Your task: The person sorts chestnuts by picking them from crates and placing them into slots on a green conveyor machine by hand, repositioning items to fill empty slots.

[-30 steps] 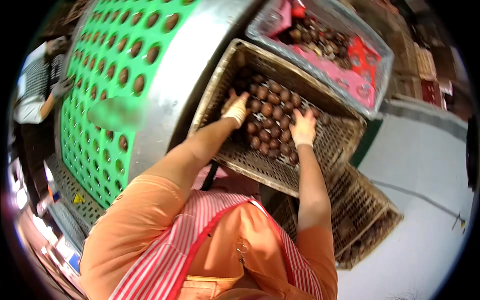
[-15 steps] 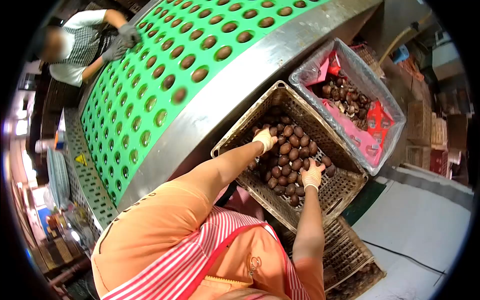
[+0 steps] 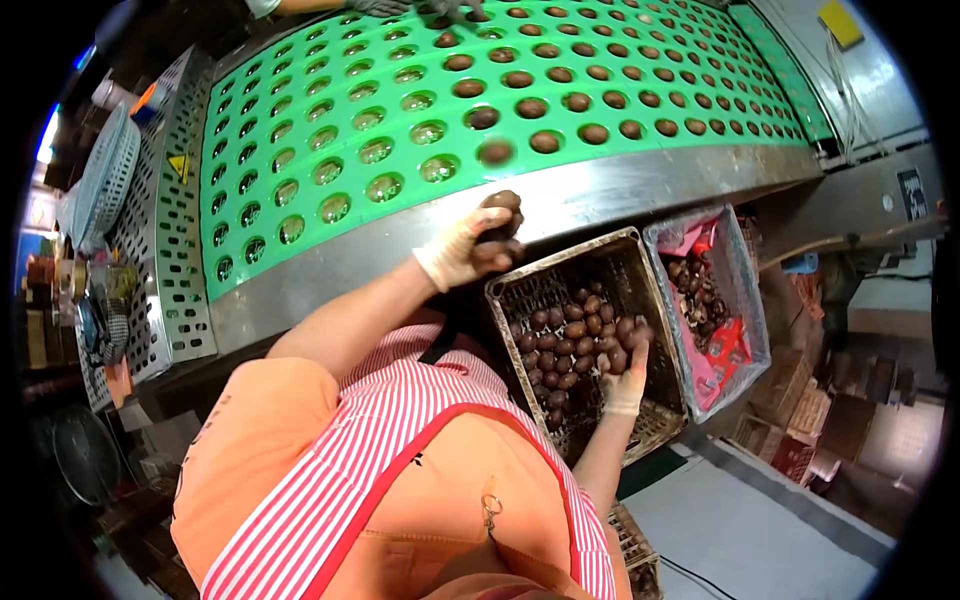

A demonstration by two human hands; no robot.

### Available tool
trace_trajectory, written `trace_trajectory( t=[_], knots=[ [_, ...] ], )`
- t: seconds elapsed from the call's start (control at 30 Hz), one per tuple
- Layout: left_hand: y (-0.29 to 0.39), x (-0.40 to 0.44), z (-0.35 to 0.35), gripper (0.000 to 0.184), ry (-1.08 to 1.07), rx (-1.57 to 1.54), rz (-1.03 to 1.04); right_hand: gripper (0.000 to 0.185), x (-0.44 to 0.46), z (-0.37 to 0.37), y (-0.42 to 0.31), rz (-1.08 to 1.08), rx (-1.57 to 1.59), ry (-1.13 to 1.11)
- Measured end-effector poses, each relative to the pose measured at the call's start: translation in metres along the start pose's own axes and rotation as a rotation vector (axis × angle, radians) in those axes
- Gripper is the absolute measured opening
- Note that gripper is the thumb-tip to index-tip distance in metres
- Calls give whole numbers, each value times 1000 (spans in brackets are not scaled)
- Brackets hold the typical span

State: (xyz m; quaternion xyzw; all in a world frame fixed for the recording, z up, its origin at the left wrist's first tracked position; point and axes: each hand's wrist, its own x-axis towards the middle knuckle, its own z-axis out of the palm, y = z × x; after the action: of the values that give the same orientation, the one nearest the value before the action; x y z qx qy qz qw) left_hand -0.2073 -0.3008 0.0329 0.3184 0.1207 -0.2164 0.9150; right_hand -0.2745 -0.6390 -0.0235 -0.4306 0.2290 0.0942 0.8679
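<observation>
Left fingers: curled closed around a small cluster of brown eggs (image 3: 503,205), the left hand (image 3: 455,252) being near the centre of the frame, in front of the metal edge (image 3: 590,188).
Right fingers: bent round more eggs, so the right hand (image 3: 626,388) has them in its grasp, right of centre; blur hides how many.
Wrist bands: pale covering on both hands, with bare forearms below.
Egg crate: the brown plastic crate (image 3: 655,335), right of centre, with loose eggs (image 3: 565,348) heaped on its slatted floor.
Lined bin: the grey plastic-lined bin (image 3: 752,330) just beside the crate, with red packaging (image 3: 728,343), pink sheets and dark shell-like pieces inside.
Green conveyor: the cupped green conveyor (image 3: 407,159) across the upper frame; eggs fill cups at centre and right, while many at left hold none.
Other person: grey-gloved hands (image 3: 450,10) at the top edge, by the cups.
Warning sign: yellow triangle (image 3: 178,167) on the perforated panel (image 3: 190,250), upper left.
Dark label: black label (image 3: 912,195) at far right, its pale marks too small to read.
Sleeve marks: dark characters on the orange sleeve (image 3: 265,410), lower left, illegible.
</observation>
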Motion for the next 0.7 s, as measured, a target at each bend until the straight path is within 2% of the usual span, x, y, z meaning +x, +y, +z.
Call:
trace_trajectory(
  t=[0.03,0.07,0.1,0.13,0.17,0.2,0.27,0.3,0.33,0.4,0.43,0.47,0.53,0.6,0.63,0.67,0.7],
  knots=[
    [17,-11,-18,54,59,231,104,57,9,27,-9,-98,-217,-43],
    [39,-28,-26,64,220,517,225,53,23,54,-12,-200,-432,-86],
    [54,-33,-54,72,279,670,362,52,39,78,-10,-333,-622,-123],
    [81,-46,-66,71,291,854,399,52,54,102,-6,-466,-813,-160],
    [94,-44,-105,69,363,919,527,52,63,139,-6,-655,-1046,-251],
    [115,-58,-92,53,564,794,419,53,69,181,-5,-846,-1272,-344],
    [138,-35,-149,55,588,1040,493,56,92,254,13,-902,-1358,-511],
    [146,-24,-158,56,554,1014,429,57,106,287,26,-867,-1374,-601],
    [148,-9,-175,57,532,1154,436,59,121,316,40,-830,-1389,-691],
    [142,14,-199,57,540,1406,476,59,164,351,82,-713,-1463,-759],
    [140,15,-198,62,557,1513,398,61,182,359,101,-660,-1541,-769],
    [142,10,-185,61,576,1537,330,63,202,362,118,-471,-1534,-784],
    [147,2,-179,63,591,1465,334,64,203,374,122,-461,-1627,-751],
    [166,-2,-182,61,623,1462,464,64,208,386,118,-529,-1439,-708],
    [178,2,-181,61,662,1472,501,60,211,397,113,-687,-1475,-622],
    [191,7,-180,60,700,1483,541,51,207,417,105,-726,-1635,-525],
    [205,13,-179,58,708,1551,510,49,214,430,107,-788,-1753,-524]
  ],
)
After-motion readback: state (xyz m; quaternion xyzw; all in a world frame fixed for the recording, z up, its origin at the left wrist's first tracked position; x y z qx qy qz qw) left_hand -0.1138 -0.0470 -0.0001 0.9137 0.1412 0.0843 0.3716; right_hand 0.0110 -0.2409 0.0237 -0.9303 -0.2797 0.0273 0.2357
